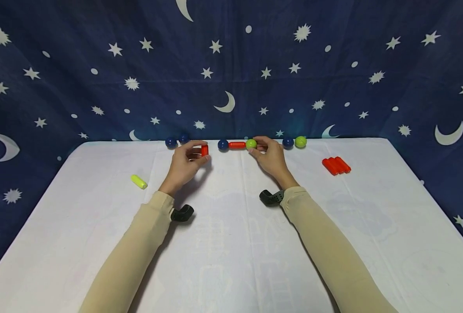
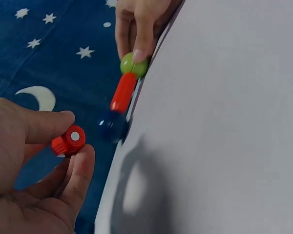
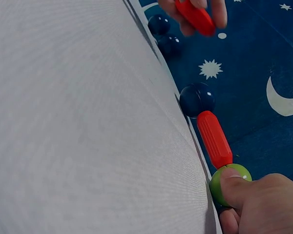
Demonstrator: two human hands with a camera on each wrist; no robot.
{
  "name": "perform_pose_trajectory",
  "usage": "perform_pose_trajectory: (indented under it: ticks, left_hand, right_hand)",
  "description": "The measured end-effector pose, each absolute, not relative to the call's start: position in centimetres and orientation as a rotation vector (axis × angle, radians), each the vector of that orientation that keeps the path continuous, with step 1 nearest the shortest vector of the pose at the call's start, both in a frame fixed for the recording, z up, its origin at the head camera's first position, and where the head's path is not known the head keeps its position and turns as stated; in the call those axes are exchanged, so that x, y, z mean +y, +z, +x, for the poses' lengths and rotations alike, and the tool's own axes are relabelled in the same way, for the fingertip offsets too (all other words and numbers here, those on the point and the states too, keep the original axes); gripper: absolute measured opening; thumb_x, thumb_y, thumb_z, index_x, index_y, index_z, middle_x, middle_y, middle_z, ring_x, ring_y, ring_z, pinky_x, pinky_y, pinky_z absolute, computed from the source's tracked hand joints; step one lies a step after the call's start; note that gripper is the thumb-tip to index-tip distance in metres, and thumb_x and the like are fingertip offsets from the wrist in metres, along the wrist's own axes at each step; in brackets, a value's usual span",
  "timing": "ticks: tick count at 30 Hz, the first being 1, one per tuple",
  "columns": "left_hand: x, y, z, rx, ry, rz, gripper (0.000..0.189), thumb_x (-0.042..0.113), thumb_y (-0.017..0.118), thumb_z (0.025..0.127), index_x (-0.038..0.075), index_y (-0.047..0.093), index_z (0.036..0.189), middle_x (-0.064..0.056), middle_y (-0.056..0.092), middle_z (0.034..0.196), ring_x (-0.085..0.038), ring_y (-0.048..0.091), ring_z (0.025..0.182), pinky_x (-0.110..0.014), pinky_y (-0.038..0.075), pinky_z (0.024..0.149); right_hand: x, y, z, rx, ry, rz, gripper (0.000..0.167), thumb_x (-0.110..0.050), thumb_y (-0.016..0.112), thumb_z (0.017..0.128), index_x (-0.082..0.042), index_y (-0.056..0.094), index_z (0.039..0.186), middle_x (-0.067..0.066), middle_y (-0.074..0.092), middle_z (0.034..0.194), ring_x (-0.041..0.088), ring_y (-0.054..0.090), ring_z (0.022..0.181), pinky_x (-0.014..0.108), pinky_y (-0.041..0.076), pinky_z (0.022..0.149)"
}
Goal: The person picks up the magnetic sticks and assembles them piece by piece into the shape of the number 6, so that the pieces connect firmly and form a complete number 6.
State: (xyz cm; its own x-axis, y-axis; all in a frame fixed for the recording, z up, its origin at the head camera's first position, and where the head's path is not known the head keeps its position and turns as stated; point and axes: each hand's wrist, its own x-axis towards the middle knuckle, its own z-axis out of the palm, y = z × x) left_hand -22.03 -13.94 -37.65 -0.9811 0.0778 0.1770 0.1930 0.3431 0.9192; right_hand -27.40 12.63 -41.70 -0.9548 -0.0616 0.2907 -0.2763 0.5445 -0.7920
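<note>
My left hand (image 1: 183, 166) pinches a red magnetic rod (image 1: 204, 150) between thumb and fingers, raised above the back of the table. In the left wrist view a pale round dot shows on the rod's end (image 2: 75, 136). My right hand (image 1: 272, 158) pinches a green ball (image 1: 251, 144) with thumb and fingers. That ball joins a second red rod (image 3: 215, 139), whose other end meets a dark blue ball (image 1: 223, 145). The three parts form a straight line along the table's back edge, with the blue ball towards my left hand.
Two blue balls (image 1: 171, 142) sit behind my left hand. Right of my right hand are another blue ball (image 1: 288, 142) and green ball (image 1: 300, 141). Three red rods (image 1: 336, 165) lie side by side on the right; a yellow-green rod (image 1: 139, 181) lies left. A star-patterned cloth (image 1: 231, 65) hangs behind.
</note>
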Motion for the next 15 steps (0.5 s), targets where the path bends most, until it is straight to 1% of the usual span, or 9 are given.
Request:
perform_pose_trajectory:
  ticks: [4, 8, 11, 15]
  left_hand:
    - [-12.4, -38.2, -22.7, -2.467, -1.757, -0.272, 0.039, 0.001, 0.074, 0.090, -0.001, 0.067, 0.128, -0.020, 0.069, 0.116, -0.032, 0.067, 0.105, -0.038, 0.054, 0.089]
    - [-11.4, -38.7, -23.1, -2.446, -1.840, -0.261, 0.037, 0.001, 0.074, 0.090, 0.000, 0.069, 0.127, -0.019, 0.070, 0.115, -0.030, 0.069, 0.100, -0.030, 0.055, 0.083]
    - [-11.0, -38.9, -23.2, -2.438, -1.930, -0.223, 0.038, 0.001, 0.073, 0.091, 0.000, 0.068, 0.129, -0.019, 0.069, 0.117, -0.028, 0.069, 0.097, -0.028, 0.056, 0.081]
    - [-10.5, -39.2, -23.4, -2.430, -2.007, -0.178, 0.038, 0.001, 0.072, 0.092, 0.000, 0.068, 0.130, -0.020, 0.067, 0.119, -0.025, 0.067, 0.098, -0.027, 0.057, 0.081]
  right_hand:
    - [12.6, -41.7, -27.4, -2.550, 1.380, 0.286, 0.041, -0.010, 0.075, 0.093, 0.001, 0.064, 0.131, 0.015, 0.068, 0.119, 0.025, 0.064, 0.104, 0.035, 0.053, 0.093]
    - [12.7, -41.7, -27.3, -2.557, 1.377, 0.282, 0.041, -0.010, 0.075, 0.093, 0.001, 0.064, 0.131, 0.015, 0.068, 0.119, 0.025, 0.064, 0.104, 0.035, 0.053, 0.093]
    - [12.7, -41.7, -27.3, -2.557, 1.379, 0.280, 0.041, -0.009, 0.075, 0.093, 0.001, 0.064, 0.131, 0.015, 0.068, 0.119, 0.025, 0.064, 0.104, 0.035, 0.053, 0.093]
    - [12.6, -41.7, -27.4, -2.558, 1.378, 0.280, 0.041, -0.009, 0.074, 0.094, 0.001, 0.063, 0.131, 0.015, 0.068, 0.119, 0.025, 0.064, 0.104, 0.036, 0.053, 0.093]
